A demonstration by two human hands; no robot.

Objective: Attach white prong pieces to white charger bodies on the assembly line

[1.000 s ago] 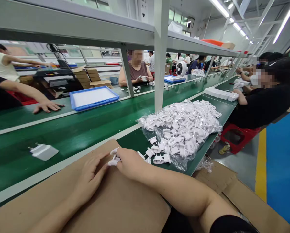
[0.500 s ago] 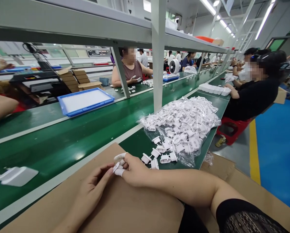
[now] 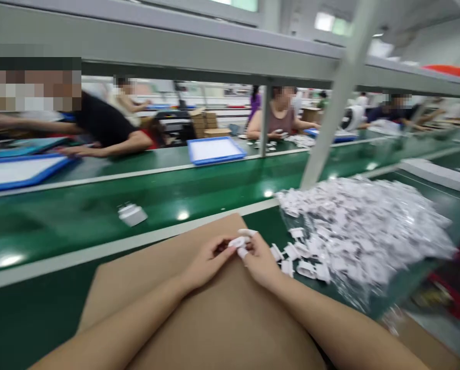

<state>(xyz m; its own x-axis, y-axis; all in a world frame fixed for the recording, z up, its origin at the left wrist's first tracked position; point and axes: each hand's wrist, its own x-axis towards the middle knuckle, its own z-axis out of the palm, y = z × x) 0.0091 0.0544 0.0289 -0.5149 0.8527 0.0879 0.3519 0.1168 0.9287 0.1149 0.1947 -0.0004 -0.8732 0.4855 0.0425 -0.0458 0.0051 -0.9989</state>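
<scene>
Left grip (image 3: 209, 263) and right grip (image 3: 261, 259) clenched together on white plastic part (image 3: 238, 242), long axis running crosswise, over cardboard sheet (image 3: 214, 318). Right grip nearer loose parts (image 3: 299, 261), just beside bagged heap (image 3: 363, 231).

The right hand (image 3: 261, 259) is hemmed in by loose white plastic parts (image 3: 295, 254) and their bulging bag (image 3: 363, 231), while the cardboard sheet (image 3: 222, 318) leaves room below.
</scene>
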